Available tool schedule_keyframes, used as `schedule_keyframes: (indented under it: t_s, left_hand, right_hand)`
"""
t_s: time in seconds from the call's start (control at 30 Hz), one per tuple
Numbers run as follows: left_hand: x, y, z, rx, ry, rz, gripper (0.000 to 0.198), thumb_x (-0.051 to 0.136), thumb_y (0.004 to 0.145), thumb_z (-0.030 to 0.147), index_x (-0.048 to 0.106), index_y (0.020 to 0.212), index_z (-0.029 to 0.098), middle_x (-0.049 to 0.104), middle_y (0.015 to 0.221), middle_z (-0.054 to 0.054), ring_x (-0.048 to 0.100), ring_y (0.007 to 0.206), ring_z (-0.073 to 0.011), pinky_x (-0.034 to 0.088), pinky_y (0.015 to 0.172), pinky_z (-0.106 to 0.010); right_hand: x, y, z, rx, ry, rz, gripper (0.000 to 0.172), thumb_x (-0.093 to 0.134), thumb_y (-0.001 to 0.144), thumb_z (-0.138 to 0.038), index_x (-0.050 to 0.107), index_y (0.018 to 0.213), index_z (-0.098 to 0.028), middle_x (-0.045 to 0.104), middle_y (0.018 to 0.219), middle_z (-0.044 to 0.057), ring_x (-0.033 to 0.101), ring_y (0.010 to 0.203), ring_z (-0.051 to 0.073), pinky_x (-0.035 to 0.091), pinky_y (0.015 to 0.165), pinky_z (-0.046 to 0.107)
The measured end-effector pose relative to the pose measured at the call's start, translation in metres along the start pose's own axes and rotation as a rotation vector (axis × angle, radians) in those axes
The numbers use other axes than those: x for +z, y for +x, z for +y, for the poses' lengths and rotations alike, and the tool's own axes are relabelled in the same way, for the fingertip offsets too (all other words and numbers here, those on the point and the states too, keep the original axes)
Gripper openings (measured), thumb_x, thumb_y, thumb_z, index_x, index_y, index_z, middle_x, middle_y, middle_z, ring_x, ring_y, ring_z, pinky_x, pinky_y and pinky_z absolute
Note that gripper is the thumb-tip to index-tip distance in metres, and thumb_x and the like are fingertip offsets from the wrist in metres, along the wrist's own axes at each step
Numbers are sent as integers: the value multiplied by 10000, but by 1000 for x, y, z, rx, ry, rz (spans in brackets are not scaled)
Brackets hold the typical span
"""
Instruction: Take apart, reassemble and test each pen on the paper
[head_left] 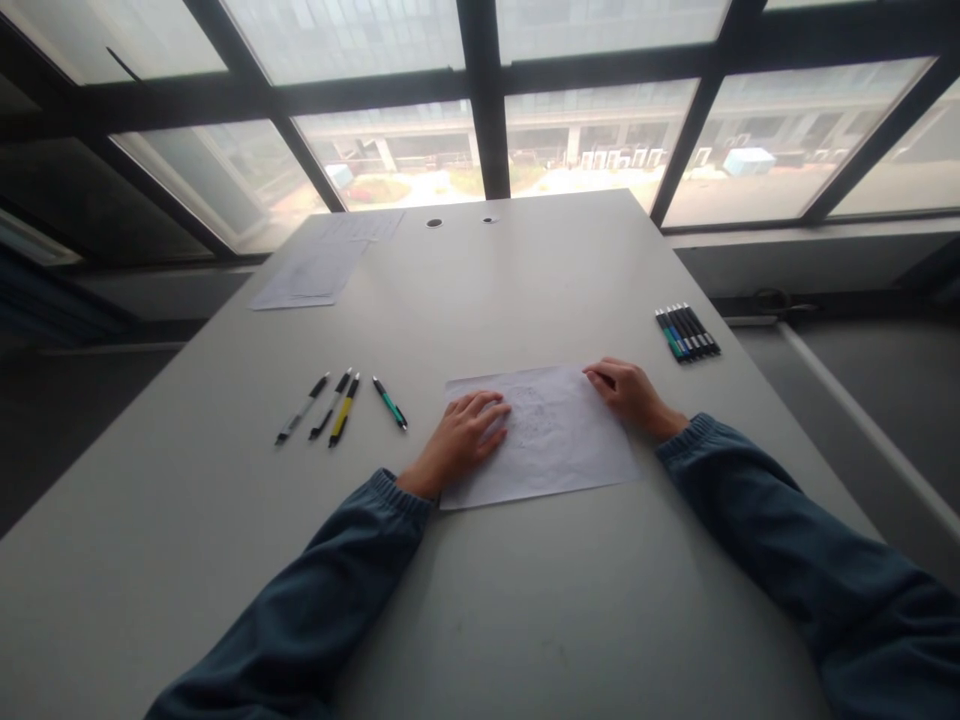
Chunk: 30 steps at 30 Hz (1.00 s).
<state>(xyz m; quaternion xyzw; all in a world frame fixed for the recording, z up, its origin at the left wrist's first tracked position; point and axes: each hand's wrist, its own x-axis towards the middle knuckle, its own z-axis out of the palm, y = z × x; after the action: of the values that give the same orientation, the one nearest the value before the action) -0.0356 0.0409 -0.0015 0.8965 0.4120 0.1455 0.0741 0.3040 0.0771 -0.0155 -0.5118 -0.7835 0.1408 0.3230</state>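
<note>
A white sheet of paper (555,465) lies on the table in front of me, with faint dark marks around its middle. My left hand (469,430) rests flat on the sheet's left side, fingers spread and holding nothing. At the upper right corner of the same sheet is my right hand (626,390). Its fingers are curled together, with the tips at the paper's edge, and they appear to pinch that corner. Left of my left hand lies a green and black pen (390,403).
Further left are a yellow and black pen (344,410) and two whitish-grey pens (303,409). Several pens (687,333) lie side by side near the table's right edge. More papers (311,265) are at the far left of the white table (510,300). Windows (585,140) stand behind it.
</note>
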Motion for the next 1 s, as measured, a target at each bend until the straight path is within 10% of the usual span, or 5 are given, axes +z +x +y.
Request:
schedule_keyframes:
  t_s: [1.0]
  left_hand:
    - [-3, 1, 0, -35, -6, 72, 348, 506, 1005, 355, 599, 1319, 240, 615, 1372, -89, 548, 1280, -258, 423, 1088, -438]
  right_hand:
    - [-5, 0, -1, 111, 203, 91, 322, 531, 972, -393, 763, 940, -172, 759, 877, 75, 653, 737, 195, 488, 683, 315]
